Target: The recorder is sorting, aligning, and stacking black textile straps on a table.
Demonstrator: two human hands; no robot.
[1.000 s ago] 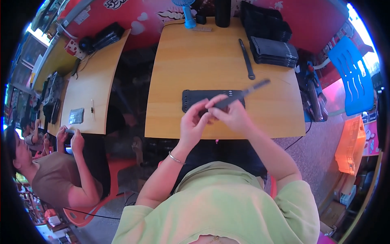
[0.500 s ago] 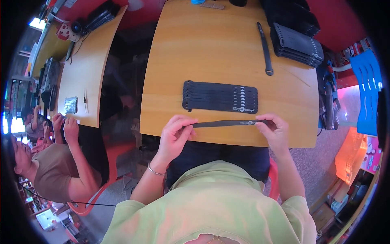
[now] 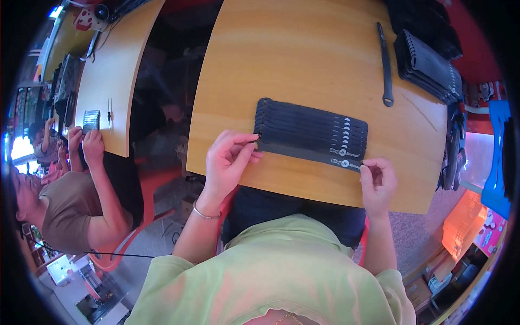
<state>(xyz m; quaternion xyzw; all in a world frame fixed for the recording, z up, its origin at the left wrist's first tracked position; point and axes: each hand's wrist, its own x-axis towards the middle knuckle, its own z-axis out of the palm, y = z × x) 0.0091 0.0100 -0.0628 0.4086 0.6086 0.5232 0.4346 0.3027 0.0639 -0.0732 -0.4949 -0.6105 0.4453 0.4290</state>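
Black strap point(image 3: 309, 153) now down beside row point(image 3: 311, 129)

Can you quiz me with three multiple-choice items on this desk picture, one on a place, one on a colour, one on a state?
1. Where does the single loose strap lie?
A. beyond the strap row, near the far right
B. on the floor
C. on the neighbouring desk

2. What colour is the strap row?
A. red
B. black
C. white

3. How is the nearest strap held?
A. left hand only
B. untouched
C. by both ends

Answers: 1 A, it lies alone on the wooden table. 2 B, all are black. 3 C, the left hand and right hand pinch its ends.
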